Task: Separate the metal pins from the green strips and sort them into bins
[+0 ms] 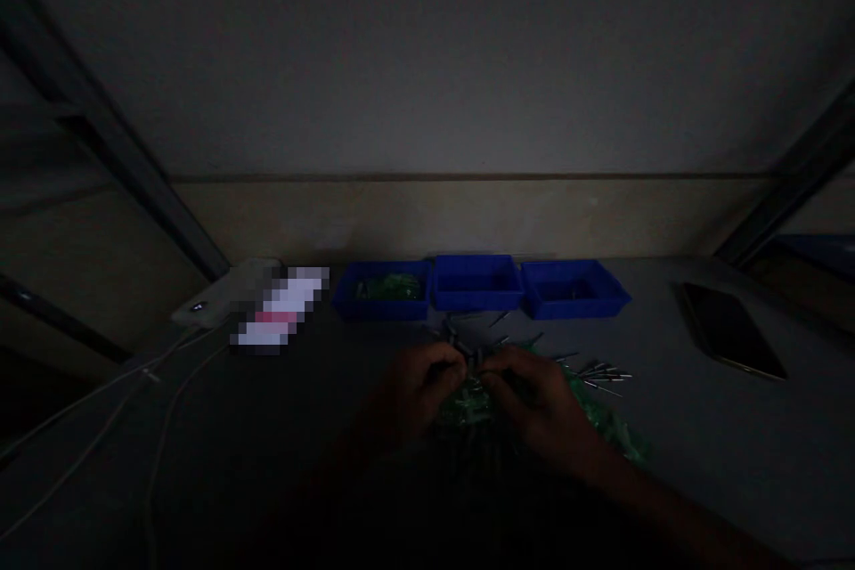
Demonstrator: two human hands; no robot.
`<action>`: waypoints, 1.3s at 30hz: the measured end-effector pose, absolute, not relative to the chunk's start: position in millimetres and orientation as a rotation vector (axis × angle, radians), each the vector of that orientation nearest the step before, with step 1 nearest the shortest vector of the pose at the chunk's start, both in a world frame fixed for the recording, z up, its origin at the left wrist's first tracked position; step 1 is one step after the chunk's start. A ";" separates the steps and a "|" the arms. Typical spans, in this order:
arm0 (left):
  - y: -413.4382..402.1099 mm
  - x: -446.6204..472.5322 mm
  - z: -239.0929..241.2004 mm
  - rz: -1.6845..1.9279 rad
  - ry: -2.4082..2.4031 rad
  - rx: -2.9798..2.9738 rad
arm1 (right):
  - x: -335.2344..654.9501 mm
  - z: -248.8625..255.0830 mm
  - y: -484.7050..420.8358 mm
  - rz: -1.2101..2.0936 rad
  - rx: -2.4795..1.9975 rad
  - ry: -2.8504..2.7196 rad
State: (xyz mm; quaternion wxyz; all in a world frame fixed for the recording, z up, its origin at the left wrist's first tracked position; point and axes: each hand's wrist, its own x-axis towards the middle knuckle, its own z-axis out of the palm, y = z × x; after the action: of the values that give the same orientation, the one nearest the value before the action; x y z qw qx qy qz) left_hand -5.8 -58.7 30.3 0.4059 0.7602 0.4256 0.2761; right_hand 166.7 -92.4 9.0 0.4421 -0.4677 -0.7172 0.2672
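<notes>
Close together over the middle of the dim table, my left hand and my right hand meet at the fingertips. Both have fingers pinched closed. Whatever lies between them is too small and dark to make out. Beneath and around them spreads a heap of small green pieces, partly hidden by my hands. Thin metal rods lie in a loose bunch to the right of my right hand. A few more dark slender pieces are just beyond my fingertips.
Along the back stand a left blue bin holding green pieces, a middle blue bin and a right blue bin. A dark phone lies at right. A blurred-out bright screen, a white box and cables are at left.
</notes>
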 end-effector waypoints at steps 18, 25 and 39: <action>-26.4 -32.4 43.6 0.907 1.333 2.253 | 174.5 5.9 -79.5 0.475 -1.154 -1.689; 11.9 -55.9 50.4 1.125 1.886 2.562 | 196.7 0.5 -62.0 0.365 -1.272 -1.509; 45.3 -53.4 45.7 0.704 1.785 2.662 | 232.3 -1.3 -47.4 0.232 -1.358 -1.356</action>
State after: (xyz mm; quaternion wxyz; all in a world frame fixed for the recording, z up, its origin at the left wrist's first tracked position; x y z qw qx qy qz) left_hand -53.4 45.3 45.7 -0.0697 0.8093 0.5426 0.2141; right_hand 232.3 -47.4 -1.3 0.5681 -0.5781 -0.5774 0.0987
